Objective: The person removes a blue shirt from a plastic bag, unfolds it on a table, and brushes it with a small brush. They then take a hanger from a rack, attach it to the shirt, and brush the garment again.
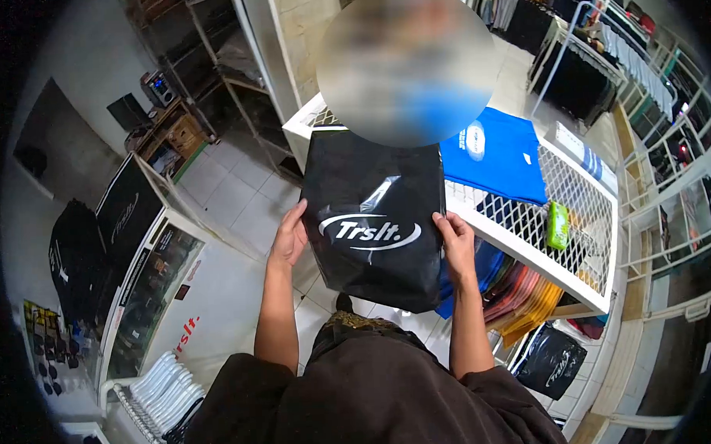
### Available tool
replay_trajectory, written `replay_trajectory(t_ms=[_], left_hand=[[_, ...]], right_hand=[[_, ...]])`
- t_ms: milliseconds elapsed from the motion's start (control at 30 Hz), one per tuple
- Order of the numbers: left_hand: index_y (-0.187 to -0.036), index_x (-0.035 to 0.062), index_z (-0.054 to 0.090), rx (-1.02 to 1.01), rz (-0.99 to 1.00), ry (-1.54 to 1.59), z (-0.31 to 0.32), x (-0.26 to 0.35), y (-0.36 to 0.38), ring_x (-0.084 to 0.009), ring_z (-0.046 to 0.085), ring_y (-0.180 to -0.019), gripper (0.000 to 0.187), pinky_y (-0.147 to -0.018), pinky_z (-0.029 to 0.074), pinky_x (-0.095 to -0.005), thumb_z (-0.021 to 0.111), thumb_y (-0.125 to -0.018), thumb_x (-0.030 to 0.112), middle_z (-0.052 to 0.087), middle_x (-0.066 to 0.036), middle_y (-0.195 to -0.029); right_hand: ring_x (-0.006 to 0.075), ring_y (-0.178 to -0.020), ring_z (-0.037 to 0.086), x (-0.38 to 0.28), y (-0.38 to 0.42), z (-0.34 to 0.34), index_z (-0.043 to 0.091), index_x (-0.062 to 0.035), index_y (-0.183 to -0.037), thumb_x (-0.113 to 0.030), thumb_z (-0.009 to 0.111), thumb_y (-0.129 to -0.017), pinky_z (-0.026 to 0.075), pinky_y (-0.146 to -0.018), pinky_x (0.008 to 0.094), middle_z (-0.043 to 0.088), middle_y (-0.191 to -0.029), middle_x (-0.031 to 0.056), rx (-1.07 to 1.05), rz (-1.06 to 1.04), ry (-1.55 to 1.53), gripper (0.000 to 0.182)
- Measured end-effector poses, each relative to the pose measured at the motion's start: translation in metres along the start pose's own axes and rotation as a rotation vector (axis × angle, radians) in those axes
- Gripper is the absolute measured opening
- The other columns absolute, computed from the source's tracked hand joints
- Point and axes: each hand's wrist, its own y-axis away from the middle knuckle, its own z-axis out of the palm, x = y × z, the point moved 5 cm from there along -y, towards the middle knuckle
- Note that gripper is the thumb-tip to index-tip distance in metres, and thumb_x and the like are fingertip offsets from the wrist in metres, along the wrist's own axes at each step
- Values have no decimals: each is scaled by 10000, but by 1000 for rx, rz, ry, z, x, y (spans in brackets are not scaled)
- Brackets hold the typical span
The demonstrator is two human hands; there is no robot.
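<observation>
A glossy black plastic bag [370, 198] with a white "Trslt." logo is held up flat in front of me, over the edge of a white mesh-topped table. My left hand [291, 234] grips the bag's left edge between thumb and fingers. On the opposite edge, my right hand [456, 238] pinches the plastic with the thumb on the front face. Just past the bag's right side, a folded blue T-shirt [498, 158] with a white print lies on the mesh table [578, 206]. A small green packet [558, 226] rests there too.
Colourful shirts [522, 294] hang below the tabletop, and another black bag [552, 360] is low at right. White hangers [165, 389] and a display case [150, 284] stand left. Clothes racks [577, 77] fill the back right. A blurred patch covers the area beyond the table.
</observation>
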Motion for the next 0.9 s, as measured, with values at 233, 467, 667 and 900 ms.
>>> replay_trajectory(t_ms=[233,467,667,900], left_hand=[[-1286,-29,628,18,139,-295,-31,39,7,-130,672,-1027,350,-942,509,-281,672,-963,100,716,-69,-1163],[-1197,-16,695,140,275,-396,-81,112,58,-70,630,-983,278,-903,485,-238,663,-998,174,719,-12,-1094],[-1223,-5,693,313,441,-373,-164,197,108,-42,617,-952,294,-888,486,-219,562,-1067,207,718,22,-1067],[-1197,1,686,535,671,-392,-239,305,182,-25,596,-976,264,-884,472,-196,528,-1084,179,696,31,-1077]], right_hand=[[105,-842,672,0,-12,59,686,0,-1149,-182,679,-994,529,-755,254,734,-1012,55,-149,99,-19,239],[66,-829,622,15,-39,173,667,-27,-1201,-270,590,-1054,487,-759,227,703,-992,-9,-379,29,4,294],[53,-895,569,9,-36,338,671,-7,-1208,-308,538,-1084,445,-818,227,685,-1035,-14,-619,-102,55,352],[86,-1018,574,-14,-21,523,644,7,-1297,-341,553,-1072,434,-932,242,672,-1151,14,-840,-225,0,424]])
